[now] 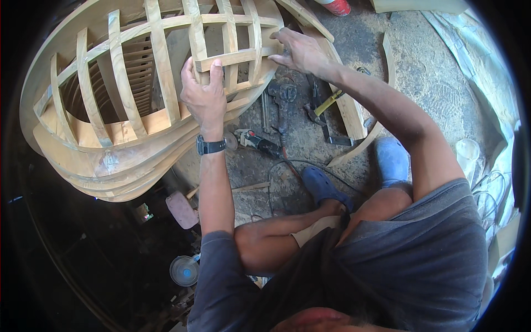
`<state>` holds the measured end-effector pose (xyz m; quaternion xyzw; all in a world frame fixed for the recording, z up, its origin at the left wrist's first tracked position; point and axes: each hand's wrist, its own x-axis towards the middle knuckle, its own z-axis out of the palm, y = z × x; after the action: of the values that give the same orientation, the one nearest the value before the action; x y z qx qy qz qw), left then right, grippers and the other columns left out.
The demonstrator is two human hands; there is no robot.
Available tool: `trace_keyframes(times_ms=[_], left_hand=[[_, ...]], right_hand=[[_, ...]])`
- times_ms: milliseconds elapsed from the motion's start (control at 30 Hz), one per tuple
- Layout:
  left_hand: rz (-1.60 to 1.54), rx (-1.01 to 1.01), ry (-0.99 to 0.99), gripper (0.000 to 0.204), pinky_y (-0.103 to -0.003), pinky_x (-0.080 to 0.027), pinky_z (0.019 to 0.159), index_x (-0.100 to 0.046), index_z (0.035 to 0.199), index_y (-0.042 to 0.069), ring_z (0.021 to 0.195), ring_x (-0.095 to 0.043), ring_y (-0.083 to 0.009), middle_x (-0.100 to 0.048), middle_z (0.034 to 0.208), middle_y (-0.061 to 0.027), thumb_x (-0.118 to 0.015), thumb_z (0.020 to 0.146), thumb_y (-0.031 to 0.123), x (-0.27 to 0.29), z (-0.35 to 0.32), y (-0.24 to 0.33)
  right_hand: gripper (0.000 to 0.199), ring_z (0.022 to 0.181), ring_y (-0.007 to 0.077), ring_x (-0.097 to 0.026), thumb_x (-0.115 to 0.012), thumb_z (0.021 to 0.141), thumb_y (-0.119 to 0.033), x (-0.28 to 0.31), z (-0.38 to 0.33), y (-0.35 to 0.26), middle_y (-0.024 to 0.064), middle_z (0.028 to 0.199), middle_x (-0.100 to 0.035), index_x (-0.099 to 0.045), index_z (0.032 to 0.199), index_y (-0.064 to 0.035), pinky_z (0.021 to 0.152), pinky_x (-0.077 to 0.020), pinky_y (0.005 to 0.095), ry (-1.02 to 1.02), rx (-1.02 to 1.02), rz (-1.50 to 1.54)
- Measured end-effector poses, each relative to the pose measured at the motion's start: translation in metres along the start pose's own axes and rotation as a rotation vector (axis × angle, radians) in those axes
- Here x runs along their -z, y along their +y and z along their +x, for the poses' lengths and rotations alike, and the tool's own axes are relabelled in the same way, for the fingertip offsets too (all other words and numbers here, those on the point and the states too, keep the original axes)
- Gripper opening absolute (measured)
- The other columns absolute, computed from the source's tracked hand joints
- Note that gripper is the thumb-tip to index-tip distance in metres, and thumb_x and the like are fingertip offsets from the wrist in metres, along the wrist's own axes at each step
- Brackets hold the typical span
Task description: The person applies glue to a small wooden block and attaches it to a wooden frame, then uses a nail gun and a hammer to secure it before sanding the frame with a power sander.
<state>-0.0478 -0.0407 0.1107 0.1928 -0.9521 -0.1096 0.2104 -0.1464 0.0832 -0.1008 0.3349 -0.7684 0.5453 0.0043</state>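
Observation:
A large curved wooden frame (157,52) of pale slats and layered rims fills the upper left. Against its slats lies a short wooden strip (235,58), set crosswise. My left hand (204,99) grips the strip's left end, with the thumb on its face and the fingers round the slat side. At the strip's right end, my right hand (303,52) rests by the frame's edge, thumb and fingers spread apart. Its thumb lies close to the strip's end; whether it presses on it is hard to see.
On the dusty floor lie a hammer (326,105), a dark power drill (284,94), an angle grinder (257,143) with a cord, and a wooden plank (351,116). Curved wood strips (389,61) lie farther right. A clear plastic tub (184,270) stands lower left, beside a pinkish block (182,210).

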Motion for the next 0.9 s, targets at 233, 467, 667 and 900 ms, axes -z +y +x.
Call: trace_keyframes(times_ms=[233,467,667,900], left_hand=[[-0.059,-0.018,0.005,0.055,-0.037,-0.052,0.094,-0.055,0.128,-0.003,0.105,-0.071,-0.0258,-0.071,0.115,-0.0218,-0.082,0.089,0.027,-0.004,-0.001,-0.001],[-0.066,-0.092,0.098,0.047,-0.04,-0.051,0.099,-0.061,0.117,-0.001,0.114,-0.066,-0.0279,-0.068,0.123,-0.022,-0.082,0.088,0.028,-0.006,-0.007,-0.01],[-0.181,-0.454,0.065,0.032,-0.043,-0.049,0.1,-0.061,0.109,-0.001,0.113,-0.064,-0.0299,-0.068,0.12,-0.0192,-0.072,0.091,0.022,-0.003,-0.043,-0.016],[-0.19,0.03,-0.204,0.052,-0.041,-0.048,0.102,-0.053,0.135,-0.009,0.114,-0.064,-0.0333,-0.062,0.13,-0.0273,-0.061,0.101,0.029,-0.057,-0.084,-0.023]], right_hand=[[0.045,0.106,0.0348,-0.065,-0.073,0.089,-0.032,-0.016,0.018,-0.032,0.0127,0.114,-0.06,-0.06,0.124,-0.0052,0.092,-0.0546,0.0446,0.028,0.161,0.072],[0.034,0.097,0.0334,-0.066,-0.067,0.092,-0.029,-0.011,0.011,-0.033,0.013,0.104,-0.062,-0.065,0.115,-0.0046,0.084,-0.0557,0.0452,0.063,0.236,0.055],[0.033,0.087,0.0384,-0.067,-0.066,0.091,-0.033,0.0,-0.089,-0.039,0.0168,0.093,-0.066,-0.068,0.102,-0.0021,0.077,-0.0559,0.047,-0.293,0.161,0.257],[0.036,0.09,0.0417,-0.069,-0.065,0.084,-0.035,0.015,-0.177,-0.035,0.0212,0.087,-0.07,-0.069,0.096,-0.0019,0.083,-0.0546,0.0509,-0.986,0.024,-0.019]])
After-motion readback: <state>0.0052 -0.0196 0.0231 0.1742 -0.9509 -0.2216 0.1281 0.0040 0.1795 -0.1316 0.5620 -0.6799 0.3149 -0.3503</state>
